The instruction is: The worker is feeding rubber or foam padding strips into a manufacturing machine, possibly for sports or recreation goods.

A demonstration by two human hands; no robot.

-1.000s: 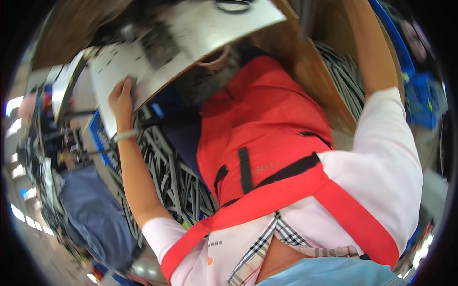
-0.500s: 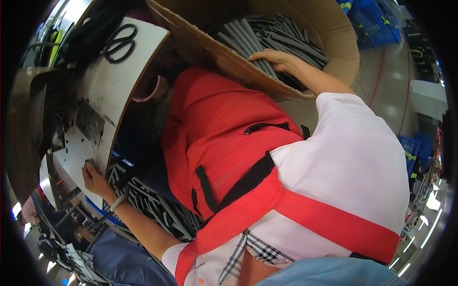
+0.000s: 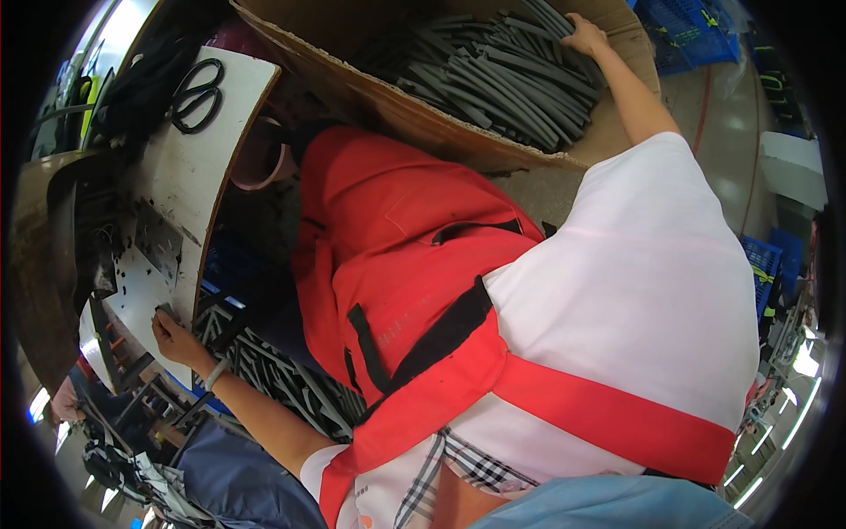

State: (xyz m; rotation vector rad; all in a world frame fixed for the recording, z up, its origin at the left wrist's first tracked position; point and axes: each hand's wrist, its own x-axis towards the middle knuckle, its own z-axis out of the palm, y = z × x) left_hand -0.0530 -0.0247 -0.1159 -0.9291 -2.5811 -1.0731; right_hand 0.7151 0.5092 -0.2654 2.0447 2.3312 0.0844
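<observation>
My right hand (image 3: 584,35) is at the far right side of a big cardboard box (image 3: 344,81), its fingers closed round a few long grey rubber-like strips (image 3: 546,16). Under and beside them, a heap of loose grey strips (image 3: 502,84) fills the box floor. My left hand (image 3: 181,342) rests at the near end of a white worktable (image 3: 198,132), fingers pinched at a small dark piece (image 3: 165,310). What exactly that piece is cannot be made out.
Black-handled scissors (image 3: 197,97) lie on the worktable near a dark metal plate (image 3: 159,238) and black scraps. Below the table edge sits a crate of grey strips (image 3: 282,379). A pinkish bucket (image 3: 264,167) stands under the table; blue crates (image 3: 687,40) are beyond the box.
My right hand has moved away and to the right inside the box, carrying several grey strips. My left hand has stayed almost where it was at the table.
</observation>
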